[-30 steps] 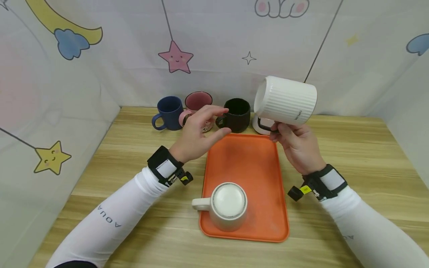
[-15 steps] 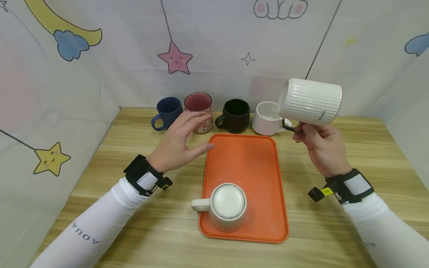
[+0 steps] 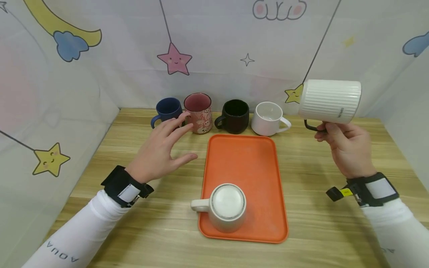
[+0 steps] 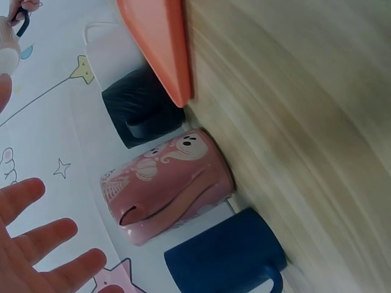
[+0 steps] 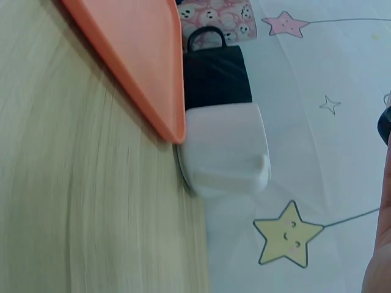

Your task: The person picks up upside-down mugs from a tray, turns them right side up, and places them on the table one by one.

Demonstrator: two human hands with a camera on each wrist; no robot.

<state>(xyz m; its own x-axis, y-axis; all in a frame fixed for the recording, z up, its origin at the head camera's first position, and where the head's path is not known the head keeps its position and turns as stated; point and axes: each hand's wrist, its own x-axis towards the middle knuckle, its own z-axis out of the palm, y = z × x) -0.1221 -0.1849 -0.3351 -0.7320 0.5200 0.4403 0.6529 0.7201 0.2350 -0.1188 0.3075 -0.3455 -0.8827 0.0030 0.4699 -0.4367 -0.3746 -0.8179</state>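
My right hand (image 3: 352, 149) pinches the dark handle of a white ribbed mug (image 3: 330, 101), which lies sideways in the air at the right, its base turned to the right. My left hand (image 3: 161, 149) is held up with spread fingers and nothing in it, in front of the blue mug (image 3: 168, 109) and the pink patterned mug (image 3: 202, 118). In the left wrist view its fingertips (image 4: 58, 231) show beside the pink mug (image 4: 177, 189). A cream mug (image 3: 228, 205) stands upside down on the orange tray (image 3: 249, 160), handle to the left.
Along the back, right of the pink mug, stand a black mug (image 3: 236, 117) and a white mug (image 3: 267, 119), both upright, just behind the tray. A printed cloth (image 3: 214, 44) rises behind the wooden table (image 3: 161, 230).
My right hand has carried the white ribbed mug to the right, uncovering the white mug at the back. My left hand has drawn back to the left, away from the black mug.
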